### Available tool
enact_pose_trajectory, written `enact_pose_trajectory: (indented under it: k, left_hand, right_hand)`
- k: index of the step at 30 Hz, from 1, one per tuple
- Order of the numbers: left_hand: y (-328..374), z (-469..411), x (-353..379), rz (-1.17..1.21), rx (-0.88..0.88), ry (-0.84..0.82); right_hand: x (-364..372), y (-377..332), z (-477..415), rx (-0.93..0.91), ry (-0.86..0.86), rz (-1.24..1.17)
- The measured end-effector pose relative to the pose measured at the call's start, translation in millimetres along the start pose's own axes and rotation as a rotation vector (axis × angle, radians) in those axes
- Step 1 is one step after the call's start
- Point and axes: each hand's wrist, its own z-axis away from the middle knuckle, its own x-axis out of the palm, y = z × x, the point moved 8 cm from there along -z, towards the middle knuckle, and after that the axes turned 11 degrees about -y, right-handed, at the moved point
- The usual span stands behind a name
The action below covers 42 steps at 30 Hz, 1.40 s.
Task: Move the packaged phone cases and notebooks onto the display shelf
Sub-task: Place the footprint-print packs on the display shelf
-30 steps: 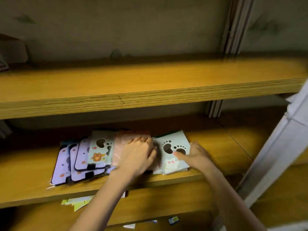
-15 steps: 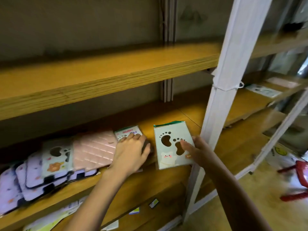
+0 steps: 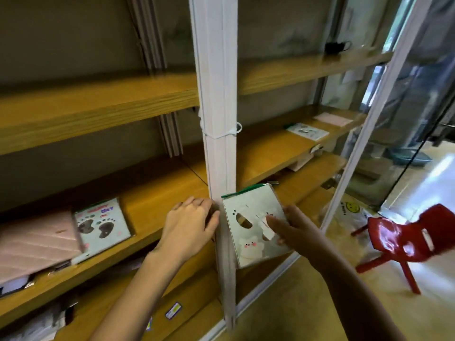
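Right hand (image 3: 293, 230): fingers closed on the pale green notebook (image 3: 253, 227), thumb across its front face, other fingers behind its right edge and mostly hidden. Notebook is upright, tilted slightly, top edge has a green strip; cover has footprint cutouts and a small white bear near the bottom. It's off the wood, held in front of the middle shelf (image 3: 157, 193), just right of the white upright post (image 3: 219, 153), its left edge touching or nearly touching the post – can't tell which.

Left hand (image 3: 189, 225): palm down, fingers loosely curled and close together, nothing visibly held. Fingertips sit at the left side of the post, over the front edge of the middle shelf. Contact with the post: can't tell, motion blur.

On the middle shelf, left of the left hand: a footprint-print notebook (image 3: 103, 225) lying flat near the front edge, text on top blurred. Just beside it on the left, touching or overlapping, a pink quilted package (image 3: 37, 244) running to the frame's left edge, overhanging the shelf's front edge a bit.

Right bay beyond the post, same level: another footprint notebook (image 3: 307, 131) flat near the front edge, and a pink flat item (image 3: 332, 119) behind it toward the right end.

Upper shelf: dark object (image 3: 334, 46) at far right, too small to identify.

Floor right: red plastic chair (image 3: 408, 239), bag with a yellow smiley (image 3: 350, 207) near it.
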Motion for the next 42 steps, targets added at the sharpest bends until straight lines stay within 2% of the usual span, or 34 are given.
enact_pose_trajectory:
  k: [11, 20, 28, 32, 42]
  left_hand:
    - [145.0, -74.0, 31.5, 0.081, 0.124, -0.034]
    - [214.4, -153.1, 39.4, 0.042, 0.196, -0.048]
    - [227.3, -247.7, 46.6, 0.063, 0.154, -0.075]
    - [220.2, -301.0, 39.8, 0.084, 0.110, -0.072]
    - [184.3, -383.6, 46.5, 0.059, -0.033, -0.098]
  right_hand:
    - [-149.9, 40.2, 11.9, -0.015, 0.117, -0.057]
    - [-240.6, 56.7, -10.7, 0.011, 0.236, -0.133]
    - [-313.3, 67.8, -81.0, 0.039, 0.275, -0.088]
    - [-341.6, 50.3, -137.7, 0.042, 0.221, 0.002]
    - [-359.3, 35.3, -259.9, 0.009, 0.116, 0.091]
